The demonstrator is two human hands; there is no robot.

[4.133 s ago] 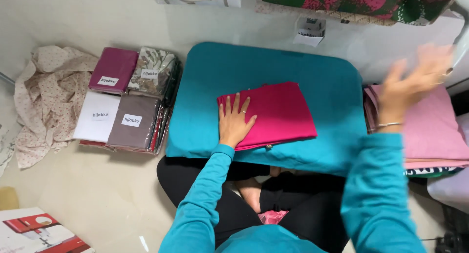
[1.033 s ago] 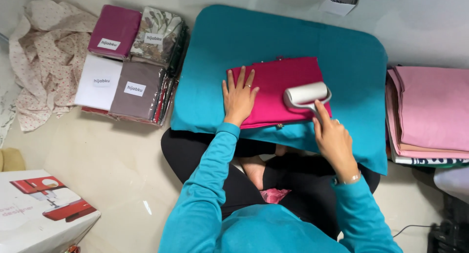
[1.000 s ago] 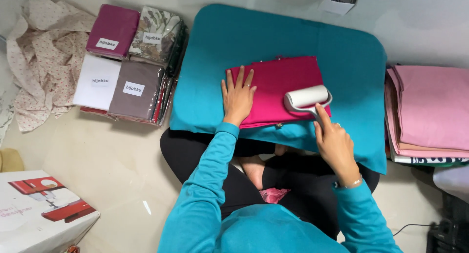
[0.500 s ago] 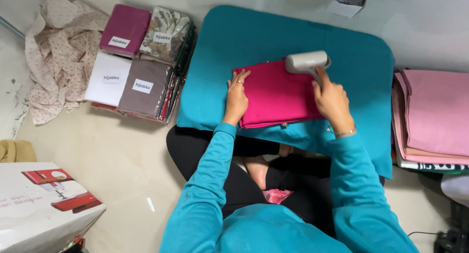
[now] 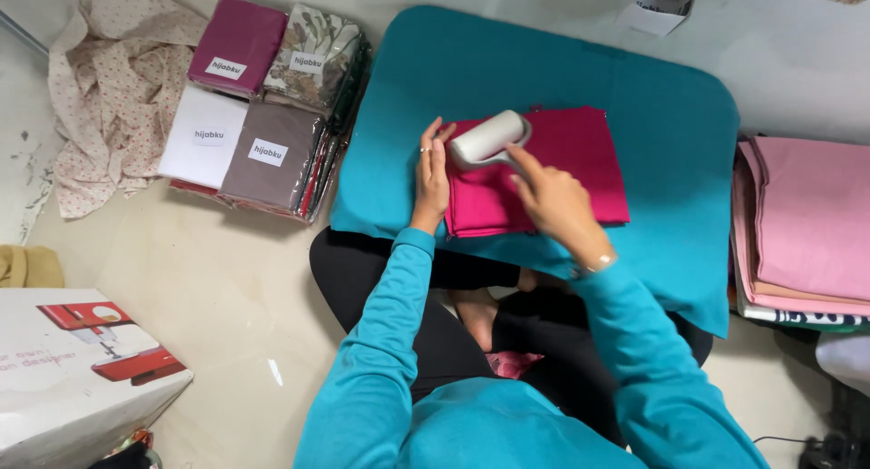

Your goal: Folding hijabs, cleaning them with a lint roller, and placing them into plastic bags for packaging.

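One teal padded board (image 5: pixel 652 97) fills the middle of the view, and on it lies a folded magenta cloth (image 5: pixel 562 174), the piece being worked. A white lint roller (image 5: pixel 489 138) rests on the cloth's upper left corner, so by the look of it the roller stands at one edge, with the cloth's right side reaching away toward three o'clock; how much is already rolled cannot be told. The right hand (image 5: pixel 553 197) is closed around the roller's handle, forefinger stretched along it. The left hand (image 5: pixel 431 174) lies flat with fingers together, pinning the cloth's left edge, gripping nothing.

At three o'clock sits a stack of pink folded fabric (image 5: pixel 807 224). At ten o'clock four flat wrapped packets (image 5: pixel 263 97) lie in a square: maroon, leaf-printed, white and taupe, each with a small white rectangular label. At eight o'clock a white carton (image 5: pixel 72 378) shows a red sewing machine picture.
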